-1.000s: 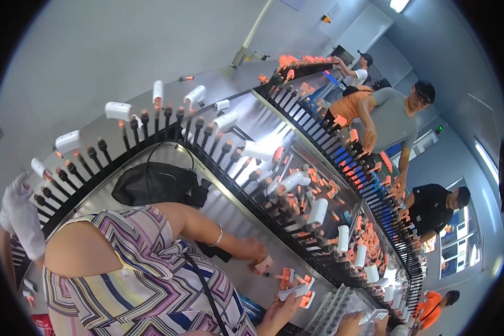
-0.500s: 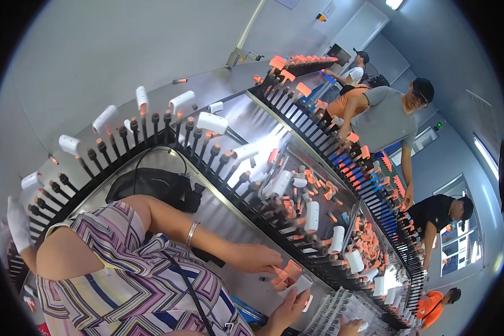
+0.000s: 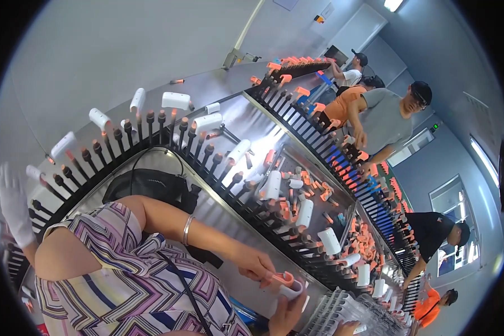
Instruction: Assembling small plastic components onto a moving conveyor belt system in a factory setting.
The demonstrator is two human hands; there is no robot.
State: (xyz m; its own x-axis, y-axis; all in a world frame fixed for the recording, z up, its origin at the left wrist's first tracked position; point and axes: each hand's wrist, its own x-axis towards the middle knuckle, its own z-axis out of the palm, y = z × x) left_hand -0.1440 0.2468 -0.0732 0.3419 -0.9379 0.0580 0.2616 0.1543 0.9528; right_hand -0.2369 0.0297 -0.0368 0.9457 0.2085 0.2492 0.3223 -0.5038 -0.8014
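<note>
My left hand, with a silver bangle on its wrist, pinches a small orange plastic piece with a curved end. Close beside it, my right hand grips a white curved shell. The two parts overlap between my hands; I cannot tell whether they are joined. Ahead runs a black track with upright spindles, several topped by white shells. On the metal table beyond lie loose orange pieces and white shells.
Clear plastic trays stand to my right, near another person's hand at the lower edge. A white-gloved hand shows at the far left. A black bag lies inside the track's bend. Several people work across the line.
My hands have turned the orange piece and white shell so their curved ends show. The track's spindles have shifted. The gloved hand at the left has risen with fingers spread.
</note>
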